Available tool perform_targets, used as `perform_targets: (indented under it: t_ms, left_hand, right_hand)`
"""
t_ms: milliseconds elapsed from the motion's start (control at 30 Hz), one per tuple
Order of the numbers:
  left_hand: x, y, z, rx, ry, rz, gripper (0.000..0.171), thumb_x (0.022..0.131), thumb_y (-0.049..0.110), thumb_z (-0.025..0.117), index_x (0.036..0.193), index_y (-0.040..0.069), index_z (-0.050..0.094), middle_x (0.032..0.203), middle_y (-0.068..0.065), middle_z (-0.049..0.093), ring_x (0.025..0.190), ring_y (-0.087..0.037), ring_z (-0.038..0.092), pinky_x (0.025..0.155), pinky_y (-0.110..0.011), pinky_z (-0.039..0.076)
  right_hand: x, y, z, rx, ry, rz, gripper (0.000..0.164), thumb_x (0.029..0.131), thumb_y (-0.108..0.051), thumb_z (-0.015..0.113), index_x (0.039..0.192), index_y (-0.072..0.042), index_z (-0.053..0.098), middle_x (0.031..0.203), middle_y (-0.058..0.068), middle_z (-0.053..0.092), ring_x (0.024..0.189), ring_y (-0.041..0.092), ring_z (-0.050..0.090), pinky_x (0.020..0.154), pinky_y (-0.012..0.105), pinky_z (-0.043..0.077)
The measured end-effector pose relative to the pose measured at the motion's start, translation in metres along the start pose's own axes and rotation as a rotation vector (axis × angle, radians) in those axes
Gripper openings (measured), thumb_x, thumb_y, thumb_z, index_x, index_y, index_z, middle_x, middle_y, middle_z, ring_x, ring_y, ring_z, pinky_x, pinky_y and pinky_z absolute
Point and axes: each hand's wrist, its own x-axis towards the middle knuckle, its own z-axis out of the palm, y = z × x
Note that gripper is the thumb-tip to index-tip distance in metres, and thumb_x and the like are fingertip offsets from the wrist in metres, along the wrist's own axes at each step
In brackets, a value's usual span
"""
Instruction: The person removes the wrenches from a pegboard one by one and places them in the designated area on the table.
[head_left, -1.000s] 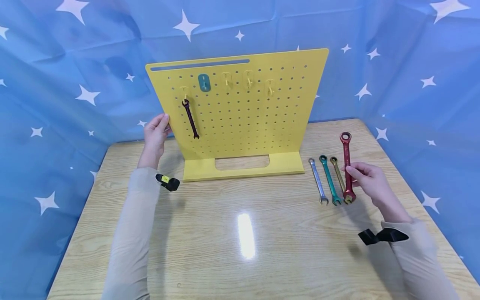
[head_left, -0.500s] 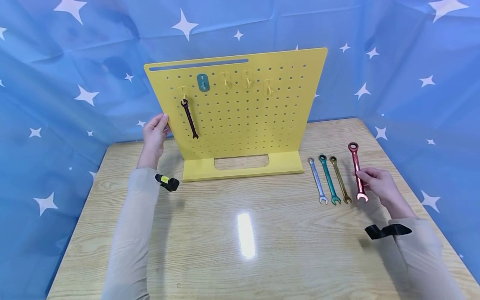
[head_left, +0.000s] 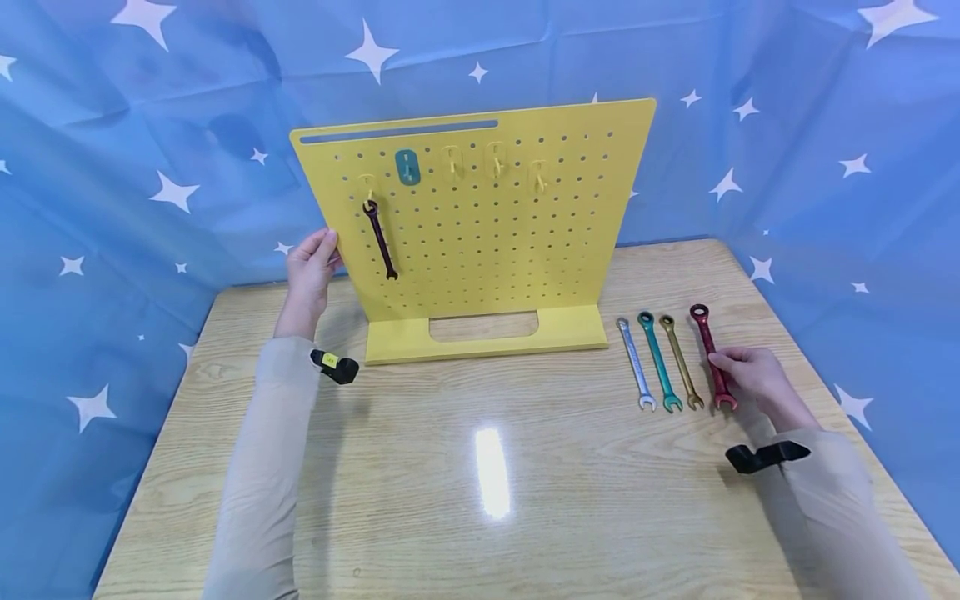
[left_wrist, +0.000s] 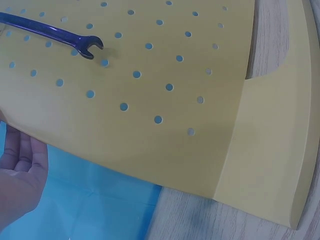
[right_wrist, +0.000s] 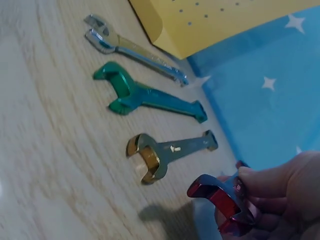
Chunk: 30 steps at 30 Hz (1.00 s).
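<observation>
My left hand (head_left: 309,265) grips the left edge of a yellow pegboard (head_left: 480,233), thumb at the front. A dark purple wrench (head_left: 381,240) hangs by its ring end from the leftmost hook; its open end (left_wrist: 89,45) shows in the left wrist view. At the right, my right hand (head_left: 753,375) pinches a red wrench (head_left: 708,350) by the shaft, low over the table; the head view does not tell whether it touches the wood. Left of it lie a gold wrench (head_left: 681,360), a green wrench (head_left: 660,360) and a silver wrench (head_left: 636,363), side by side.
A teal hook (head_left: 408,167) and several yellow hooks (head_left: 497,160) line the board's upper part. The pegboard's base (head_left: 480,346) stands on the wooden table (head_left: 420,467). Behind hangs a blue cloth with white stars (head_left: 465,50).
My right hand has moved the red wrench from above the gold wrench to its right, then lowered it toward the table. My left hand has stayed on the pegboard.
</observation>
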Motion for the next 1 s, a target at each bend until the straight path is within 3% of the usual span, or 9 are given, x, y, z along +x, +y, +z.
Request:
perform_targets:
  t_ms: [600, 767, 1000]
  left_hand:
    - [0.0, -0.002, 0.001, 0.008, -0.013, 0.021, 0.015, 0.089, 0.011, 0.064, 0.077, 0.014, 0.071, 0.072, 0.001, 0.066, 0.068, -0.01, 0.062, 0.065, -0.021, 0.052]
    - [0.0, -0.002, 0.001, 0.006, -0.012, 0.038, 0.017, 0.09, 0.009, 0.063, 0.076, 0.015, 0.072, 0.071, 0.001, 0.067, 0.067, -0.01, 0.063, 0.064, -0.021, 0.052]
    - [0.0, -0.002, 0.001, -0.015, -0.026, 0.042, 0.019, 0.09, 0.008, 0.063, 0.075, 0.014, 0.072, 0.071, 0.001, 0.068, 0.066, -0.01, 0.064, 0.063, -0.021, 0.052]
  right_hand:
    - [0.01, 0.005, -0.001, -0.061, -0.059, 0.05, 0.047, 0.094, -0.029, 0.056, 0.105, 0.016, 0.06, 0.074, -0.005, 0.061, 0.064, 0.005, 0.053, 0.056, 0.023, 0.047]
    - [0.013, 0.001, 0.0, -0.021, -0.095, 0.109, 0.037, 0.093, -0.023, 0.058, 0.098, 0.014, 0.06, 0.071, -0.002, 0.06, 0.061, 0.009, 0.058, 0.056, 0.026, 0.053]
    - [0.017, -0.004, -0.001, -0.1, -0.09, 0.118, 0.026, 0.092, -0.019, 0.058, 0.083, 0.005, 0.062, 0.062, -0.002, 0.054, 0.058, 0.012, 0.052, 0.052, 0.026, 0.047]
